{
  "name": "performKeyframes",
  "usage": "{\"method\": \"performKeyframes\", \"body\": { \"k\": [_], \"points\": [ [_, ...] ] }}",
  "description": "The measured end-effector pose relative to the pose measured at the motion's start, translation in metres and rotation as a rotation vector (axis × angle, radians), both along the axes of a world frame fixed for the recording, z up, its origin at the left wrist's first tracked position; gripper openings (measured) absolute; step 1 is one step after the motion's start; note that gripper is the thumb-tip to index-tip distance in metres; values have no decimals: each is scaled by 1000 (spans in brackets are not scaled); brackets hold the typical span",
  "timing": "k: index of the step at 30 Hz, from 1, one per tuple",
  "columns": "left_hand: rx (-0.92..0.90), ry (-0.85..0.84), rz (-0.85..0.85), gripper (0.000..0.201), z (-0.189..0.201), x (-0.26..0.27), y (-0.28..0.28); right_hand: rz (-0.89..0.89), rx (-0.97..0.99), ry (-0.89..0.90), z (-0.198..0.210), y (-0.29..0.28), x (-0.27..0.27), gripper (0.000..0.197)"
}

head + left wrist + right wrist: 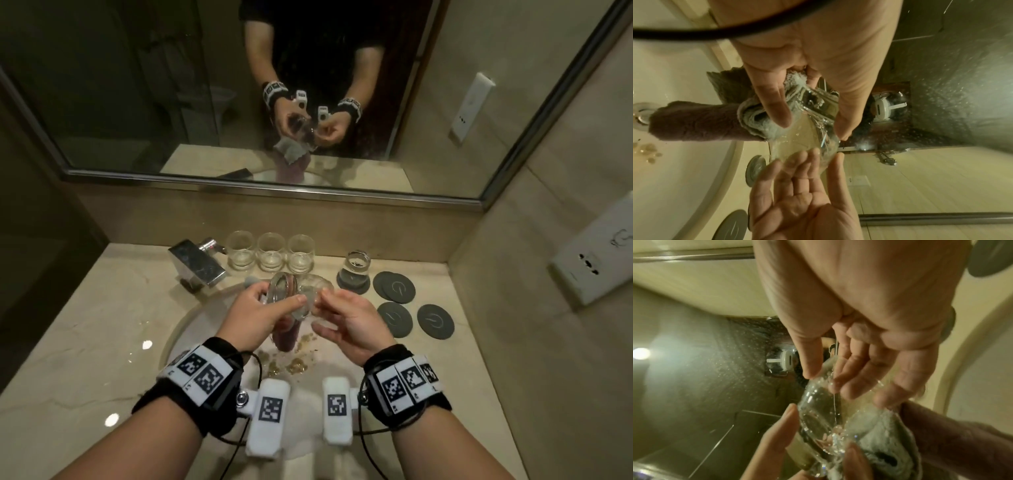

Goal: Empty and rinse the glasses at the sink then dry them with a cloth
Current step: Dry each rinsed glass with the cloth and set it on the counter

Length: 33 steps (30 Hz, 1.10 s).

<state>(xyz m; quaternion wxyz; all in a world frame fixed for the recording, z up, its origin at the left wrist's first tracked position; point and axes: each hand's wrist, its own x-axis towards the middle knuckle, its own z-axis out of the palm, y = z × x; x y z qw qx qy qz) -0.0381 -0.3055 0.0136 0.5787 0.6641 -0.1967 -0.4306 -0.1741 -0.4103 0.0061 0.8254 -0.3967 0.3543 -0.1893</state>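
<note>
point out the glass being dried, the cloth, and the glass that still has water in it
Clear drinking glass being dried (803,142): left wrist view, its side wall.
Purple and grey fluffy cloth (701,120): left wrist view, the hanging purple part.
Clear round glass holding water (358,265): head view, its wall.

Dark round coasters (435,321) cluster right of centre on the pale marble counter (85,342). A chrome tap (197,262) stands left of centre. A framed mirror (137,85) fills the top; a white socket (596,260) sits at the right edge.
</note>
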Motion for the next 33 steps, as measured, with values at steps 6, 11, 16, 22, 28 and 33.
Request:
{"method": "performKeyframes", "body": {
  "k": [6, 11, 16, 22, 28, 33],
  "points": [
    [-26, 223, 31, 83, 4, -27, -36, -151, -157, 228, -24, -58, -39, 22],
    [-4, 348, 75, 66, -6, -46, -61, -292, -411, 731, -76, -140, -65, 15],
    [22, 405, 118, 49, -14, -51, -76, -180, -629, 1094, -112, -205, -63, 42],
    [19, 431, 171, 64, -19, -49, -79, 193, -893, 1301, -150, -225, -51, 82],
    [13, 449, 215, 73, -21, -49, -79, 256, -1012, 1335, -152, -229, -47, 86],
    [7, 444, 203, 73, -19, -53, -84, 226, -1029, 1278, -151, -224, -47, 89]
  ]
}}
